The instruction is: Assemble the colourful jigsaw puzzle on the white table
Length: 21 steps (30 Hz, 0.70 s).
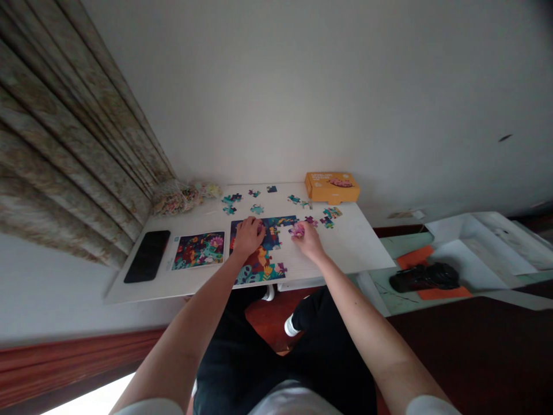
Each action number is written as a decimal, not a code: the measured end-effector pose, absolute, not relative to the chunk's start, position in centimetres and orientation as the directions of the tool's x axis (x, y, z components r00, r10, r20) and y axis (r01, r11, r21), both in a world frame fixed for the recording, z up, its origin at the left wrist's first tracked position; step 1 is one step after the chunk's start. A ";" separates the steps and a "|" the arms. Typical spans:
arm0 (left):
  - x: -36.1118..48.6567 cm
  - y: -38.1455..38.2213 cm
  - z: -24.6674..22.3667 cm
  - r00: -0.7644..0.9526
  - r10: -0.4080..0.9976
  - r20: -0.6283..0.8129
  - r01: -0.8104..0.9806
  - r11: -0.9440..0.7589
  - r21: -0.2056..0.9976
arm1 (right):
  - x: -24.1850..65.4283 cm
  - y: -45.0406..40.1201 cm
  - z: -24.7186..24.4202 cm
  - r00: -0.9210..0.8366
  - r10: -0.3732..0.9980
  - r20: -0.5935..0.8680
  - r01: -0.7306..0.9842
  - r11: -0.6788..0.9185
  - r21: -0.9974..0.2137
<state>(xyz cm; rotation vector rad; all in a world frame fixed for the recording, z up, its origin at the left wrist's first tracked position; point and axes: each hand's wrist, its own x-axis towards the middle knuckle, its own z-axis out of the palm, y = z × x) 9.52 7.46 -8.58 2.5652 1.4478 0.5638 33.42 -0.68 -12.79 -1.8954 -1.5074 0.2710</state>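
Note:
A partly joined jigsaw puzzle [254,275] lies near the front edge of the white table. My left hand [249,235] rests on its upper left part, fingers spread over the pieces. My right hand [309,241] is just right of the puzzle's ragged edge, its fingers closed on a pink and purple puzzle piece [298,230]. Purple loose pieces [311,221] lie just beyond that hand, with teal and green ones [330,216] farther right. Left of the puzzle is a printed reference picture [199,251] of a colourful scene.
A black phone [147,256] lies at the table's left. Behind it sits a clear bag of small items [177,199]. More loose pieces [232,202] are scattered along the back, and a yellow puzzle box [332,188] stands at the back right. Beyond the right edge is an open white box [470,253].

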 end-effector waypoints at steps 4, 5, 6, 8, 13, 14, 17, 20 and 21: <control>9.5 7.4 -8.6 0.473 0.844 0.251 0.787 -0.533 0.311 | 33.1 -0.7 -13.0 0.290 0.902 0.320 0.759 -0.013 -0.651; 9.5 7.4 -8.6 0.473 0.844 0.252 0.786 -0.534 0.311 | 33.0 -0.8 -13.0 0.280 0.902 0.328 0.770 -0.007 -0.638; 9.5 7.4 -8.6 0.472 0.845 0.252 0.787 -0.533 0.311 | 32.8 -0.9 -12.9 0.265 0.906 0.331 0.788 -0.005 -0.616; 9.5 7.4 -8.7 0.472 0.845 0.251 0.786 -0.533 0.313 | 32.5 -1.1 -12.6 0.228 0.918 0.325 0.833 -0.011 -0.554; 9.5 7.4 -8.8 0.474 0.844 0.252 0.779 -0.535 0.328 | 31.6 -1.9 -11.5 0.208 0.927 0.312 0.913 -0.069 -0.402; 9.5 7.4 -8.8 0.472 0.845 0.253 0.778 -0.533 0.331 | 31.4 -2.1 -11.3 0.211 0.925 0.315 0.920 -0.079 -0.383; 9.6 7.4 -8.7 0.468 0.849 0.245 0.778 -0.527 0.341 | 31.0 -2.4 -11.0 0.202 0.922 0.330 0.932 -0.077 -0.355; 9.6 7.4 -8.6 0.478 0.846 0.235 0.775 -0.532 0.340 | 31.0 -2.5 -11.0 0.129 0.938 0.321 0.943 -0.015 -0.333; 9.6 7.4 -8.6 0.482 0.844 0.235 0.773 -0.536 0.339 | 31.0 -2.5 -11.1 0.094 0.948 0.305 0.946 0.010 -0.323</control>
